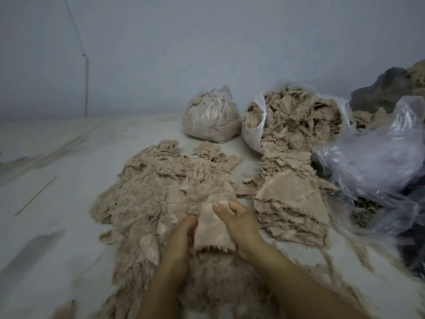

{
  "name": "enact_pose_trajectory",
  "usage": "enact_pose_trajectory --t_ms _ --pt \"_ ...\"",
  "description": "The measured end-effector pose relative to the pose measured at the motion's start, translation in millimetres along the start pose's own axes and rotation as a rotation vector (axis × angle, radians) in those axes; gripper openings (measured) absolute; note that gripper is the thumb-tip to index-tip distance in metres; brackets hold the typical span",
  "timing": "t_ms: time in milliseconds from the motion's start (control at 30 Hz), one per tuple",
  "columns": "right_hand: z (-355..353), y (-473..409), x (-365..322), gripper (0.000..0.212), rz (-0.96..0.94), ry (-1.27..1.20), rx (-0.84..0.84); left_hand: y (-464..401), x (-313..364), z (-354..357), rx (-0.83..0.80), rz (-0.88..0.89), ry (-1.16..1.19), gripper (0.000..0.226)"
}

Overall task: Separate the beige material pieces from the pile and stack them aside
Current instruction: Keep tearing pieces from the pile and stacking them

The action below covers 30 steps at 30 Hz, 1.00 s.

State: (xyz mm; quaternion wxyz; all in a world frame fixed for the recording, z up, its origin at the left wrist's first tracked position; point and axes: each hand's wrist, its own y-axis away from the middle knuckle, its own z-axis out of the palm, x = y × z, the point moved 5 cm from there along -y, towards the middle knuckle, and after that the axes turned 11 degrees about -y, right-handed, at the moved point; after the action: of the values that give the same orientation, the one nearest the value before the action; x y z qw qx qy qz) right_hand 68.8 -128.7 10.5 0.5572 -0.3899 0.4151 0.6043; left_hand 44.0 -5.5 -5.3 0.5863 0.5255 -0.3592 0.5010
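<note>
A wide loose pile of frayed beige material point(156, 187) is spread over the floor in front of me. To its right sits a neater stack of flat beige pieces point(292, 203). Between my hands is one smooth beige piece point(212, 231), lifted just above the pile. My left hand point(181, 233) holds its left edge, fingers partly hidden behind it. Along the piece's right side, my right hand point(239, 221) grips it with the thumb on top and the fingers curled.
Behind the stack, an open plastic bag point(296, 118) spills more beige scraps. A tied bag of scraps point(210, 116) stands left of it by the wall. Crumpled clear plastic point(377, 157) and a dark heap point(388, 86) lie on the right. Bare pale floor stretches left.
</note>
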Motion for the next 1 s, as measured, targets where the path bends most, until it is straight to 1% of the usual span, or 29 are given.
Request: enact_pose_trajectory --t_ms 33,67,133,233,333,400,433,500,567,600,700,767,800,833,900,933,967,1000 --pt "3.5 3.3 3.6 0.025 0.008 0.044 -0.068 -0.1 0.1 8.4 -0.079 -0.057 0.044 0.03" --pt "6.5 7.8 5.0 0.03 0.018 0.094 -0.115 -0.6 0.0 14.4 -0.11 -0.116 0.067 0.035" --pt "5.1 12.9 2.0 0.034 0.013 0.203 -0.158 -5.3 2.2 19.6 -0.075 -0.162 0.113 0.033" --pt "-6.2 15.9 -4.4 0.027 -0.034 0.308 -0.183 -10.5 10.0 21.4 -0.028 -0.132 0.196 0.023" --pt "-16.5 22.1 -5.6 0.029 -0.068 0.289 -0.167 -15.0 7.3 22.3 -0.03 -0.171 0.32 0.014" --pt "-17.3 26.0 -3.2 0.031 -0.043 0.238 -0.188 -16.8 4.3 22.7 -0.031 -0.213 0.374 0.02" --pt "-17.3 27.4 -2.7 0.029 -0.025 0.211 -0.202 -15.8 4.4 24.7 -0.054 -0.225 0.364 0.024" --pt "-16.3 28.7 -4.2 0.023 0.0 0.182 -0.245 -12.3 6.0 28.1 -0.094 -0.197 0.312 0.019" --pt "-15.9 29.9 -4.2 0.019 0.002 0.201 -0.283 -15.1 7.8 23.1 -0.023 -0.097 0.278 0.031" --pt "-16.8 30.9 -3.9 0.02 0.002 0.215 -0.287 -17.4 9.9 18.0 0.036 -0.054 0.266 0.031" --pt "-23.0 33.6 -2.8 0.025 -0.01 0.25 -0.279 -23.5 14.2 0.7 0.2 -0.024 0.296 0.013" --pt "-26.4 35.9 -2.9 0.025 -0.009 0.256 -0.278 -25.6 15.0 -5.5 0.239 -0.034 0.217 0.01" --pt "-27.4 36.1 -3.6 0.024 -0.009 0.242 -0.275 -25.1 12.6 -4.8 0.231 -0.06 0.138 0.006" --pt "-27.9 35.7 -5.1 0.022 -0.015 0.226 -0.27 -21.2 9.8 -0.7 0.193 -0.109 0.044 0.01" --pt "-25.9 33.9 -7.9 0.018 -0.02 0.183 -0.27 -12.2 1.3 13.6 0.023 -0.248 -0.164 0.04" --pt "-24.3 33.3 -8.4 0.017 -0.009 0.157 -0.275 -8.8 -2.3 21.9 -0.073 -0.286 -0.211 0.047" --pt "-22.7 33.5 -8.9 0.017 0.0 0.152 -0.284 -6.5 -2.3 27.6 -0.13 -0.284 -0.219 0.043" --pt "-21.9 33.7 -8.7 0.019 0.004 0.172 -0.296 -8.7 0.5 29.3 -0.124 -0.238 -0.194 0.033"
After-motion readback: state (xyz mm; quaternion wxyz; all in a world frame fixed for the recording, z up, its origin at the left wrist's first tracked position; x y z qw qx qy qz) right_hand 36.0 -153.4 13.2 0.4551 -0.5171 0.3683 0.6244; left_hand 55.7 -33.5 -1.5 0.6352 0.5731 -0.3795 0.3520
